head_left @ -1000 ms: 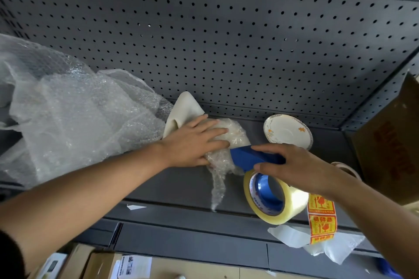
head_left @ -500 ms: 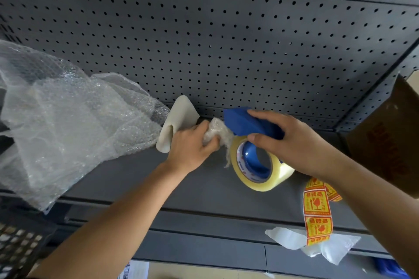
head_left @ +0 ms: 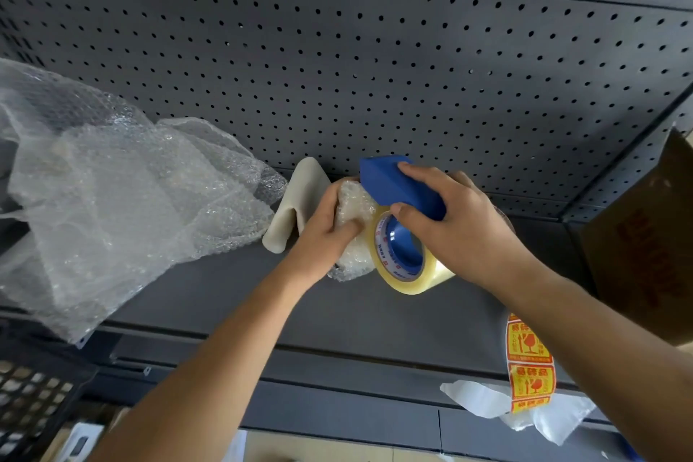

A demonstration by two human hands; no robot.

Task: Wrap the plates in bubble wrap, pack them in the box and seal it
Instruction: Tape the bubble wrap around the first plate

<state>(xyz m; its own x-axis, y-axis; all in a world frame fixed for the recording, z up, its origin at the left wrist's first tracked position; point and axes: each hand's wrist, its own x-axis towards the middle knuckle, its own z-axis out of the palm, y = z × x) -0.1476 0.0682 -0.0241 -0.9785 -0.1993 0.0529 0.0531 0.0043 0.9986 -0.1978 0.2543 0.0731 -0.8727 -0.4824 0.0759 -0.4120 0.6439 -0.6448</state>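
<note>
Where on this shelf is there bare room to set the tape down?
Bare shelf strip near the front edge, between the bubble wrap and the sticker strip. Crowded at the back: foam sheet, wrapped plate, tape, left hand and right hand bunch together.

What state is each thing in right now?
Plate: wrapped, gripped by left hand.
Tape dispenser: gripped by right hand, roll at the plate.
Bubble wrap: loose, crumpled on shelf.
Box: partly in view, open or shut unclear.
Stickers: strip unrolled on shelf.
</note>
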